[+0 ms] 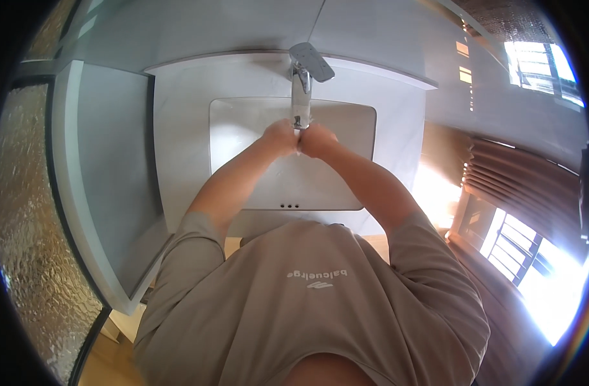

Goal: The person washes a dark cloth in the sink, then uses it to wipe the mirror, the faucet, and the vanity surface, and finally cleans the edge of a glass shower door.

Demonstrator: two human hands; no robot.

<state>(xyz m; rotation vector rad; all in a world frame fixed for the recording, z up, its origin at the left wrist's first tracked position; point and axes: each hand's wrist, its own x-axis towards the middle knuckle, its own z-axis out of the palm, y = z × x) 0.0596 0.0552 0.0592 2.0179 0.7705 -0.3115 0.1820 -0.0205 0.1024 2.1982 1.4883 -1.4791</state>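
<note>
Seeing glossy chrome faucet [301,96] with flat lever [312,62] on top, over back-centre of white rectangular sink [275,183]. Holding left hand [280,137] and right hand [318,141] close together just below its spout [300,119], can't tell if spread, pressed or pinching

A pale counter [185,148] is stretching from left to right, a low ledge [372,67] running along its far edge. In its middle a white sink [294,183] is sitting, three dark holes [289,206] showing on its near side. Beyond, a chrome tap [300,90] is standing, its spout reaching over the sink.
</note>
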